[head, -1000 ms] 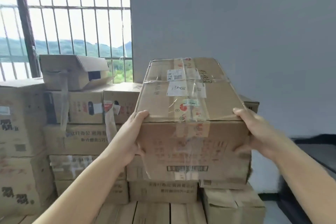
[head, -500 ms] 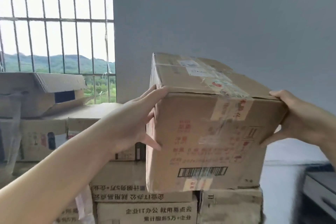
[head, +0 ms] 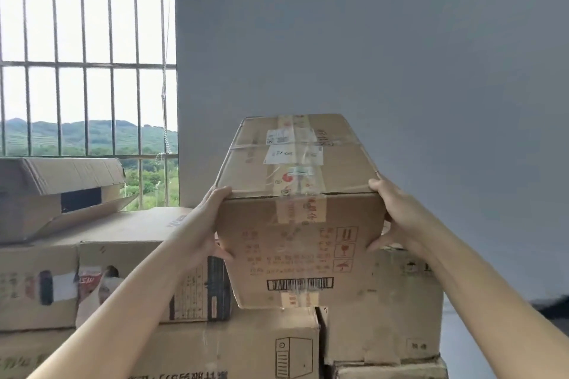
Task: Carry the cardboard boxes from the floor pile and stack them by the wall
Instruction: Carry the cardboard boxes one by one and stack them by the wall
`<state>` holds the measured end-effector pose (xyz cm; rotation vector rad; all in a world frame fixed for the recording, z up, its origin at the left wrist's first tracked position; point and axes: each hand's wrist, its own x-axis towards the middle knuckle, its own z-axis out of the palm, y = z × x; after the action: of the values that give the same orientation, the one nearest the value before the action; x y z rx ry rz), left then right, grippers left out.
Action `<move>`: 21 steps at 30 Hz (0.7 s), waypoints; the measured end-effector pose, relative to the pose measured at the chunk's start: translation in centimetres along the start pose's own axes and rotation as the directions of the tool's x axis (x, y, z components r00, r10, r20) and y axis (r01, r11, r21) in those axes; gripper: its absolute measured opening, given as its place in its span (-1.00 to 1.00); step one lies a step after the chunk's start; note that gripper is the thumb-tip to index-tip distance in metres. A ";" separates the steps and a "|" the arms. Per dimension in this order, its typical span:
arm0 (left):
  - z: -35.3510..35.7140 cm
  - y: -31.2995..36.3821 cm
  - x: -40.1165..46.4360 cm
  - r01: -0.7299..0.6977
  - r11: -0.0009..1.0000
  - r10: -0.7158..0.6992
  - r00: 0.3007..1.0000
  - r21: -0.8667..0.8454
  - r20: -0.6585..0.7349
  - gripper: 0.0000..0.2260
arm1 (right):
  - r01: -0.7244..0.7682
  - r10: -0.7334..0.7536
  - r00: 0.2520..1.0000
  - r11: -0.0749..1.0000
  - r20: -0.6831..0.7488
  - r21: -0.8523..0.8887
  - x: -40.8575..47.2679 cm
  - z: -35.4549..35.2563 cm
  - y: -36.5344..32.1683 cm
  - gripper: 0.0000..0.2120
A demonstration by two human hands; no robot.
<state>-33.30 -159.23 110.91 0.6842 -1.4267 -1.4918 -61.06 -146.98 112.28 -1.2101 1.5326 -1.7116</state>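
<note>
I hold a taped cardboard box [head: 297, 243] with white labels, a barcode and red print at chest height in front of the grey wall [head: 369, 40]. My left hand [head: 206, 224] grips its left side, thumb on the front face. My right hand [head: 395, 214] grips its right side the same way. The box's bottom edge is level with the top of the stacked boxes [head: 240, 344] by the wall. I cannot tell whether it rests on them or hovers just above.
More stacked cartons fill the left, topped by an open-flapped box [head: 55, 191] under the barred window [head: 86, 71]. A carton [head: 400, 311] stands behind the held box on the right. Dark furniture [head: 554, 308] shows at the right edge.
The box has swung from skewed to square-on and has come down over the stack. Both hands have kept their hold on its sides.
</note>
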 end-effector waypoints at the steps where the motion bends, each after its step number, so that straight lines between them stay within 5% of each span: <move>1: -0.4 -0.1 0.3 0.009 1.000 -0.010 0.999 -0.018 -0.036 -0.79 | 0.010 -0.010 1.000 1.000 0.012 -0.020 0.6 0.5 -0.5 -0.70; 9: -3.3 0.9 2.4 -0.004 1.000 0.001 0.990 -0.021 -0.143 -0.79 | 0.000 0.001 0.997 1.000 0.077 -0.011 3.9 3.8 -0.4 -0.68; 21: -4.5 -7.6 10.6 0.289 0.957 -0.282 0.946 0.027 -0.159 -0.69 | -0.324 0.323 0.943 0.946 0.082 0.001 11.0 5.4 10.6 -0.54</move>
<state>-35.53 -171.47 104.94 1.0512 -1.2902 -1.5886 -63.09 -161.18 104.75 -0.9449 1.5673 -1.4384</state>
